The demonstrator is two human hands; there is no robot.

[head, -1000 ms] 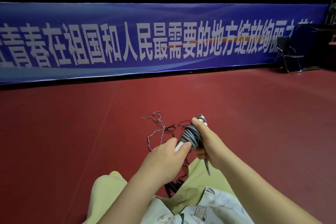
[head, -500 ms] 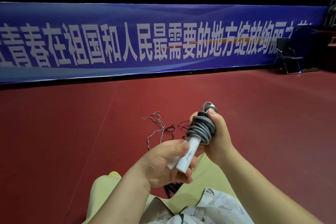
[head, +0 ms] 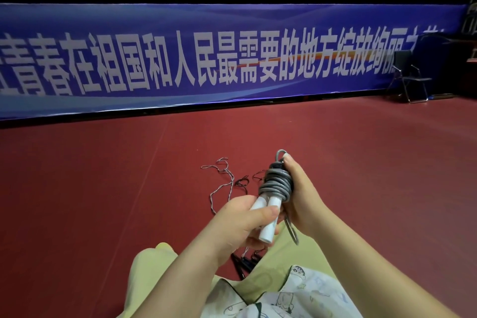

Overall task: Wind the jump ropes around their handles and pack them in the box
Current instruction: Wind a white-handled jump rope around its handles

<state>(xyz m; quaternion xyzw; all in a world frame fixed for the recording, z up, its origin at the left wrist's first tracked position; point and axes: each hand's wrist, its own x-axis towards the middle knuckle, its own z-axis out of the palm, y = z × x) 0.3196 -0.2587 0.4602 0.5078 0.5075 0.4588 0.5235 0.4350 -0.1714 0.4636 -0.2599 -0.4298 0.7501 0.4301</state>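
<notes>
A grey jump rope [head: 276, 184] is wound in thick coils around the top of its two white handles [head: 268, 217]. My left hand [head: 241, 227] grips the lower part of the handles, thumb across them. My right hand [head: 300, 193] holds the coil from the right, thumb at the top by a small loop. A loose grey loop hangs below the right hand. Thin black-and-white ropes [head: 227, 183] lie tangled on the red floor beyond. Black handles [head: 245, 262] show between my knees. No box is in view.
I sit on a red sports floor [head: 103, 188]; my pale yellow trouser knee [head: 152, 266] and printed shirt fill the bottom. A blue banner [head: 232, 59] runs along the far wall. A folding chair [head: 410, 77] stands far right.
The wound rope has been lifted and turned more upright. My left hand slid down the handles, and a loose loop now hangs below the right hand.
</notes>
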